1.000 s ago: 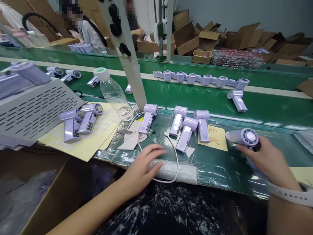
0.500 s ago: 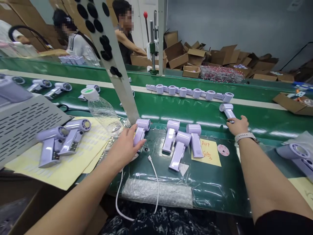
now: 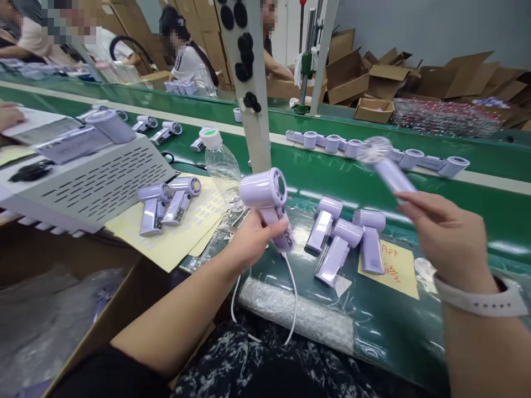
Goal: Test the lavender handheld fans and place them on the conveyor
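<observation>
My left hand [image 3: 254, 237] grips the handle of a purple handheld fan [image 3: 262, 189], held raised and upright with its round head on top. A white cable [image 3: 295, 293] reaches the bottom of this handle; I cannot tell whether it is plugged in. My right hand [image 3: 452, 232] holds the handle end of a second handheld fan [image 3: 392, 168], blurred, its head tilted up to the left over the green belt. Between my hands, three more purple fans [image 3: 338, 251] lie on the green mat, the rightmost partly on a yellow note [image 3: 409, 271].
A metal post [image 3: 259, 132] and a clear plastic bottle [image 3: 222, 166] stand behind my left hand. At left, two fans [image 3: 153, 207] lie on yellow sheets beside a slotted metal box [image 3: 112, 188]. A row of fans [image 3: 332, 143] lies along the belt [image 3: 489, 204]. Co-workers sit beyond it.
My left hand has lifted the fan from beside the post. My right hand has raised its fan off the belt and brought it closer. The view has swung left.
</observation>
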The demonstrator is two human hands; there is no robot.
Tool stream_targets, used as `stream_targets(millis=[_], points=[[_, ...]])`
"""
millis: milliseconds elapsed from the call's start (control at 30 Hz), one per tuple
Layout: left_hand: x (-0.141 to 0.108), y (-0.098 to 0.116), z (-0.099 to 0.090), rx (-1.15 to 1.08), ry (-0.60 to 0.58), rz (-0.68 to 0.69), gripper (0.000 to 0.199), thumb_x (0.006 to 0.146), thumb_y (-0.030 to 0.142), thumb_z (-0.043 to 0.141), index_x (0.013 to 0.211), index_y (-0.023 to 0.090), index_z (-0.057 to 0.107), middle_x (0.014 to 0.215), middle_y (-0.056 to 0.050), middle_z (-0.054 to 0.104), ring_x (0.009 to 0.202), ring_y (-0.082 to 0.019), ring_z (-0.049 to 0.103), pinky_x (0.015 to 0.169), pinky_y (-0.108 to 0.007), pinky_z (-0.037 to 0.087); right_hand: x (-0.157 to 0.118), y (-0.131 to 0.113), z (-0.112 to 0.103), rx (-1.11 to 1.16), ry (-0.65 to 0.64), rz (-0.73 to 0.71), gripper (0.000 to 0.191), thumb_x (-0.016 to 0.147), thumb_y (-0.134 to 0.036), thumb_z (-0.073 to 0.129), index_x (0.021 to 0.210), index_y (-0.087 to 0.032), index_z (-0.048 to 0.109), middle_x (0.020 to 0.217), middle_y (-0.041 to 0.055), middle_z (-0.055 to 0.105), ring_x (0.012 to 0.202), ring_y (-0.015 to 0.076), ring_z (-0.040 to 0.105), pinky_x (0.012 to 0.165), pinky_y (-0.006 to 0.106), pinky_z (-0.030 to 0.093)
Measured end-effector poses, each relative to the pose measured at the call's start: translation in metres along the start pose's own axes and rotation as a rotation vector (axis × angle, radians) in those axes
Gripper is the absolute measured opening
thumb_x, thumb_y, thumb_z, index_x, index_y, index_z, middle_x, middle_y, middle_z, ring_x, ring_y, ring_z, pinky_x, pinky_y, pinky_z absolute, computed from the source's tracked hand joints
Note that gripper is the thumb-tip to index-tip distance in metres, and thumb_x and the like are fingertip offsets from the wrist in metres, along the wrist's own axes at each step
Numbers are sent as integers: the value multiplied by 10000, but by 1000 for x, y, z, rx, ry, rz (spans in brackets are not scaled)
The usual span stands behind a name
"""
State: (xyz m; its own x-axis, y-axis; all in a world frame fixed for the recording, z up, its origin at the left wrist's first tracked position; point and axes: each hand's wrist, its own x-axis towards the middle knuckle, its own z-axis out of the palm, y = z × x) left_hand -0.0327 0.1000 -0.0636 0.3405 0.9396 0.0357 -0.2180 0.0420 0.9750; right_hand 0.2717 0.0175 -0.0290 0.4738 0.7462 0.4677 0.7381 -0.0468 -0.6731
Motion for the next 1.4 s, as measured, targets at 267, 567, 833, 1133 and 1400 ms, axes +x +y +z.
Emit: stream_targets(millis=[267, 567, 833, 1133, 1400], points=[[-22, -1, -5, -469, 124, -43, 650, 728, 827, 727, 879, 196, 685, 1017, -87, 789, 1184, -321, 709, 924, -402, 630, -98, -104, 82, -1, -583, -337, 271, 1013, -172, 477, 1027, -228, 741, 1147, 131, 749, 1074, 303, 700, 915, 474, 564], [-39, 19, -31, -406, 107, 122, 713, 714, 933, 609, 800, 226, 620, 1143, -106, 740, 1377, -396, 578, 975, -461, 607, -126, -114, 101, 85, -950, -85, 83, 1015, -196, 528, 962, -204, 591, 689, 23, 664, 629, 207, 653, 614, 299, 495], [-39, 20, -2, -643, -29, 86, 775, 664, 975, 593, 699, 204, 524, 1154, -90, 742, 1252, -343, 666, 883, -421, 628, -140, -124, 72, 598, -948, 55, 408, 1014, -461, 551, 688, -219, 593, 585, -2, 628, 579, 167, 600, 619, 284, 438], [-44, 19, 8, -653, 33, 58, 816, 722, 1004, 456, 662, 194, 522, 1191, -102, 737, 1176, -306, 699, 896, -419, 617, -165, -124, 79, 760, -717, 213, 466, 1011, -587, 583, 735, -213, 605, 482, -33, 537, 420, 140, 539, 464, 251, 402], [-44, 9, 7, -711, 62, 95, 780, 697, 977, 552, 673, 198, 535, 1090, -82, 753, 1057, -269, 721, 867, -390, 607, -161, -123, 83, 708, -682, 13, 378, 1062, -491, 520, 822, -224, 638, 827, 56, 673, 781, 200, 656, 711, 293, 532]])
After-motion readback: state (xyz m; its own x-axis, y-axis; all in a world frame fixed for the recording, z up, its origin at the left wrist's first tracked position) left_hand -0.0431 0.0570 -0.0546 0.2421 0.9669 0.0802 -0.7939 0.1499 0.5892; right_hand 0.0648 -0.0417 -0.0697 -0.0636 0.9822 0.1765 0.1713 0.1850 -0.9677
